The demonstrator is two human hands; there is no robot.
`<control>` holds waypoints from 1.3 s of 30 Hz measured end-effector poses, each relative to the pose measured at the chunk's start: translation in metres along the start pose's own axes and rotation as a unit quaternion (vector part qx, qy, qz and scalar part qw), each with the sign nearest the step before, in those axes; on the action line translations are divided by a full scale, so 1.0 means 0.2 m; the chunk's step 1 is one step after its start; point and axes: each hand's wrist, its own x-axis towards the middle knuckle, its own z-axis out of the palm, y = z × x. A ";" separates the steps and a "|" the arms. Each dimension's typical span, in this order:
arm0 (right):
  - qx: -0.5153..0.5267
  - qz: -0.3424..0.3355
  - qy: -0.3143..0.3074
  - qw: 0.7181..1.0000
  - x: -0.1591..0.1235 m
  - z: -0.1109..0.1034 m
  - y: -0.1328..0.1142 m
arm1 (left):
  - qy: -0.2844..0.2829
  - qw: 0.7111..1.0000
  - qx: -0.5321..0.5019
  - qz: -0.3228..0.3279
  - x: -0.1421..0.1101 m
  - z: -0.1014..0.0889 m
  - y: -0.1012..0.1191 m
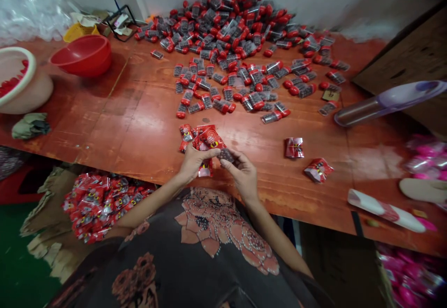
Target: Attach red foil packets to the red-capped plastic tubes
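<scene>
My left hand (194,161) is closed on a red printed packet (210,139) at the near edge of the reddish wooden table (139,112). My right hand (242,170) pinches a small clear vial with a red cap (226,155) against that packet. Several more red packets (186,133) lie just behind my hands. Two filled packets (294,147) (318,169) lie to the right. A big heap of red-capped vials (230,29) covers the far middle of the table, with loose ones (223,94) spread toward me.
A red bowl (84,56) and a white bowl (17,82) stand at far left, a crumpled cloth (30,125) near them. A box of filled red packets (101,203) sits below the table's left. A purple-topped flask (384,104) lies at right, pink packets (428,159) beyond.
</scene>
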 end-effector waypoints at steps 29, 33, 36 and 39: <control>0.038 0.052 0.033 0.997 -0.03 -0.02 0.05 | 0.038 0.974 -0.138 -0.177 -0.01 -0.07 -0.05; 0.022 0.053 0.059 0.997 -0.04 -0.06 0.09 | -0.057 0.956 -0.128 -0.256 -0.09 -0.17 -0.11; 0.034 0.062 0.085 0.994 -0.04 -0.10 0.12 | -0.137 0.942 -0.126 -0.281 -0.15 -0.23 -0.15; 0.046 0.068 0.094 0.992 -0.03 -0.12 0.14 | -0.209 0.928 -0.124 -0.282 -0.19 -0.26 -0.13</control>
